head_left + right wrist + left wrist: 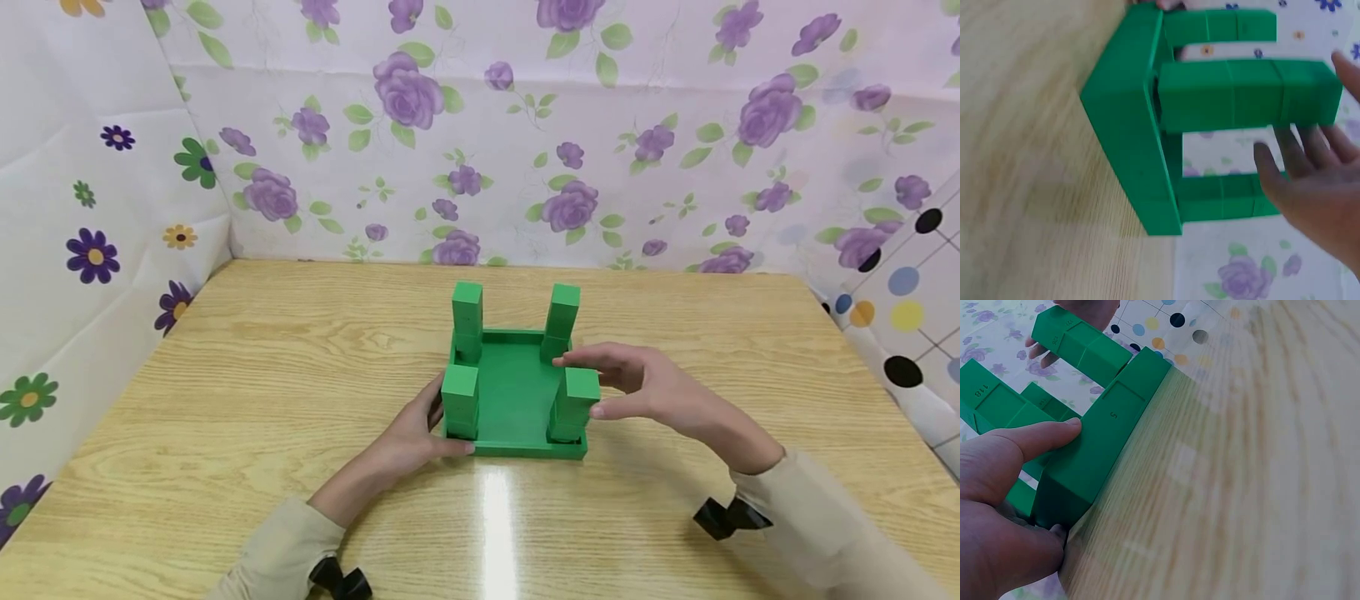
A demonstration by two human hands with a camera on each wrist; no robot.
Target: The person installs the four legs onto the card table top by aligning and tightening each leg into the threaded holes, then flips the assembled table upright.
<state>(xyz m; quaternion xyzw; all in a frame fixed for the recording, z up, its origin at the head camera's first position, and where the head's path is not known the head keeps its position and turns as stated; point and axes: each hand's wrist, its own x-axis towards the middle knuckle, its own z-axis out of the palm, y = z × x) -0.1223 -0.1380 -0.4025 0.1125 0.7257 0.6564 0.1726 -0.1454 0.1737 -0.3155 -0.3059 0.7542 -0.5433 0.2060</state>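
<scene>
The green stool point(517, 392) lies upside down near the middle of the table point(225, 400), its square seat flat on the wood and its legs pointing up. All four legs stand in the corners of the seat, so the fitting of legs looks done as far as the pictures show; whether each is pushed fully home I cannot tell. What seems left, by my judgement, is a last check of the near right leg and turning the stool onto its feet.

At the stool's left side, the left hand point(415, 433) grips the near left corner of the seat. In the left wrist view its thumb point(1044, 439) lies straight along the seat's outer edge while the other fingers curl beneath the corner, so this hand is clamped on the stool and steadies it. The forearm comes in low across the table from the near left.

At the stool's right side, the right hand point(652, 387) hovers by the near right leg point(577, 406). Its fingers are spread and nearly straight, fingertips close to or just touching the top of that leg, thumb below; it clasps nothing. The right wrist view is blurred, but shows the same loose, apart fingers point(1310, 169) beside the leg.
</scene>
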